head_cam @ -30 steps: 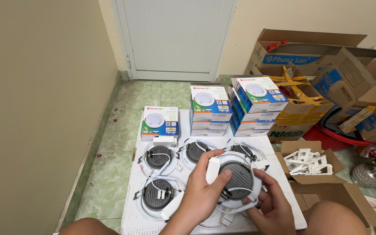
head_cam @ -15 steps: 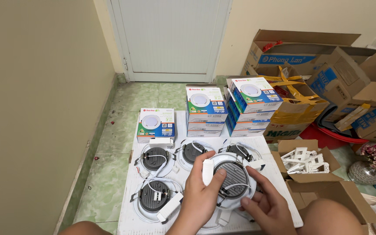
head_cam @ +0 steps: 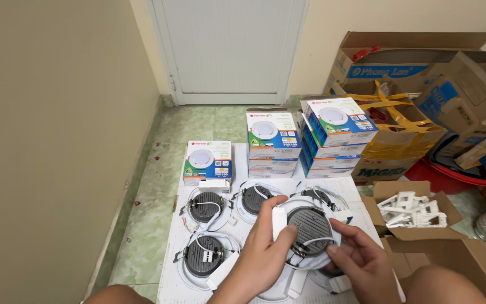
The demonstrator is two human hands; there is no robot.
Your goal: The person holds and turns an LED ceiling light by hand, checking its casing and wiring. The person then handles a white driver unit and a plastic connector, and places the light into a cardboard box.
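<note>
The left hand (head_cam: pixel 265 247) grips a round recessed downlight (head_cam: pixel 309 231) by its near-left rim, back side up, with the thumb pressing a small white driver box (head_cam: pixel 278 222) against that rim; the right hand (head_cam: pixel 361 262) is closed lightly on the lamp's right edge, fingers curled near the spring clip and thin white wire. The lamp is held just above the white board (head_cam: pixel 167 281) lying on the floor, over its near-right part. Compared with a second ago, the lamp has come a little nearer the body and turned slightly, and the right hand has slid from under the rim up onto its right side, so the dark ribbed back now faces the camera more squarely; judging by that, the work is at the lamp's back, on its wire and clip, rather than setting it down. Four more downlights lie back-up on the board: two at the far-left (head_cam: pixel 206 205) and far-middle (head_cam: pixel 256 198), one at the near-left (head_cam: pixel 203 262), one partly hidden behind the held lamp. Beyond the board's far edge stand stacks of printed lamp cartons (head_cam: pixel 273 141), and to the right an open cardboard box of white plastic parts (head_cam: pixel 412 209).
</note>
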